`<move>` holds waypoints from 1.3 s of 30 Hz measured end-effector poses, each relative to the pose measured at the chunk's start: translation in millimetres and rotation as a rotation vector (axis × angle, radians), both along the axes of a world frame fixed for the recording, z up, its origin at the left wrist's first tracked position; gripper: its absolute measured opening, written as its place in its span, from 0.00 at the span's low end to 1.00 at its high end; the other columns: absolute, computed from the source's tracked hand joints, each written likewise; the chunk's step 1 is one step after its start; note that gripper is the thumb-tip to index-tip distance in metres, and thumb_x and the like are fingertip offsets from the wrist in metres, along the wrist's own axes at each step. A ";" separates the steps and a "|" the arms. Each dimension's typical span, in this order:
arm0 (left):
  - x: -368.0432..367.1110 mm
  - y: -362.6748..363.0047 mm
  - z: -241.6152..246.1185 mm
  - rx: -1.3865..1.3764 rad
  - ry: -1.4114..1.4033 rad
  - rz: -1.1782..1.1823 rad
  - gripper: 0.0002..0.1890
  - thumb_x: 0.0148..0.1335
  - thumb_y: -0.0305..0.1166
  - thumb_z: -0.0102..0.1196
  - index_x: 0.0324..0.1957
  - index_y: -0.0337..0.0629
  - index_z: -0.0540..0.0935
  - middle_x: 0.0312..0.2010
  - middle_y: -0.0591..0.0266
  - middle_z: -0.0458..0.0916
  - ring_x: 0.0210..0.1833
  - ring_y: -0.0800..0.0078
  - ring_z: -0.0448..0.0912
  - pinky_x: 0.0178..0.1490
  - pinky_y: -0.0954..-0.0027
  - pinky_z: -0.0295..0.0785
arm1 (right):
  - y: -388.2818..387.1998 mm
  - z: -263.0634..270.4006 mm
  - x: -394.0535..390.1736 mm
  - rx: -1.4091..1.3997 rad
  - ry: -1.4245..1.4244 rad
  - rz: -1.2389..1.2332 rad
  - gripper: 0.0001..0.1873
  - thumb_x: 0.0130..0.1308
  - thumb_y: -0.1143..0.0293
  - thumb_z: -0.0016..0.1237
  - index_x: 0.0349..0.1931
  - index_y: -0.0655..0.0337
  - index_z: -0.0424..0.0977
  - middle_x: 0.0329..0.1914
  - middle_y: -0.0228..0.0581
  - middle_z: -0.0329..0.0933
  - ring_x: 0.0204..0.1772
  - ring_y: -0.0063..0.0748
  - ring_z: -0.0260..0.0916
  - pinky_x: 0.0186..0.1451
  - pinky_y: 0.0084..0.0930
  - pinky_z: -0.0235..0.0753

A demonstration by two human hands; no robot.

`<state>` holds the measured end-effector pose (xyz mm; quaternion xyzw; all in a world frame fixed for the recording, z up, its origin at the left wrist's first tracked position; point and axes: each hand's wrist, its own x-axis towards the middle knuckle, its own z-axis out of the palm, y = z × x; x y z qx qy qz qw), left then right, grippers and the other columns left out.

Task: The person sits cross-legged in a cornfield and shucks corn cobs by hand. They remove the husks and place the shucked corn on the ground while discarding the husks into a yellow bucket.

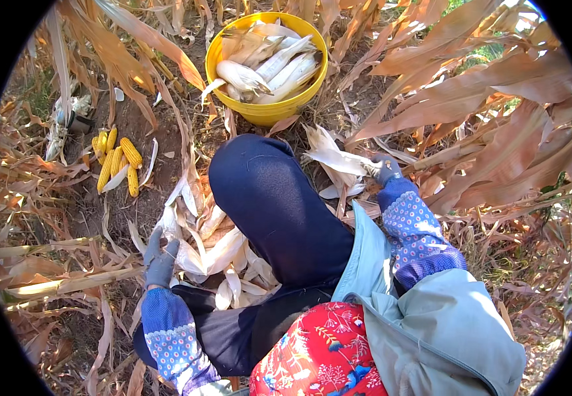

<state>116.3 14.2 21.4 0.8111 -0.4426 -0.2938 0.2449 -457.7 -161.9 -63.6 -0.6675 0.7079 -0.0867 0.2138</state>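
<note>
My left hand (160, 260), in a grey work glove, rests with its fingers apart at the left edge of a heap of pale corn husks (226, 252) beside my bent leg; whether it grips any husk cannot be told. On the other side of the knee, my right hand (385, 169), gloved too, is closed on the end of a dry corn husk (338, 158) whose leaves spread towards the knee. Several husked yellow corn cobs (117, 161) lie on the soil at the left. Beyond my knee stands a yellow bucket (271, 113) with several ears still in their husks (278, 59).
Dry corn stalks and leaves (489, 104) crowd the right side and hang over the upper left. Cut stalks (68, 286) lie left of my left hand. A dark object with pale, crumpled material (75, 121) lies at the upper left beyond the cobs.
</note>
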 end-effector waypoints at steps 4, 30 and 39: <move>-11.4 -3.0 22.0 0.063 -0.099 -0.136 0.24 0.51 0.39 0.57 0.50 0.38 0.73 0.42 0.50 0.77 0.46 0.61 0.75 0.49 0.66 0.69 | -6.4 -26.1 -7.3 0.137 -0.310 -0.463 0.20 0.50 0.55 0.48 0.37 0.60 0.77 0.35 0.46 0.78 0.42 0.41 0.74 0.48 0.32 0.70; 2.8 6.3 47.2 0.154 -0.242 0.033 0.23 0.51 0.47 0.54 0.45 0.41 0.77 0.38 0.51 0.79 0.44 0.60 0.77 0.48 0.67 0.69 | -42.4 205.6 157.0 -0.142 -0.768 0.124 0.12 0.62 0.63 0.45 0.36 0.61 0.75 0.25 0.31 0.73 0.22 0.15 0.64 0.26 0.13 0.63; 49.9 21.3 -27.0 0.414 -0.351 0.175 0.15 0.54 0.42 0.47 0.39 0.50 0.82 0.43 0.54 0.78 0.47 0.59 0.76 0.50 0.63 0.70 | -32.9 229.1 384.7 0.384 -0.492 1.076 0.12 0.63 0.61 0.45 0.38 0.60 0.72 0.29 0.30 0.72 0.27 0.16 0.69 0.32 0.15 0.71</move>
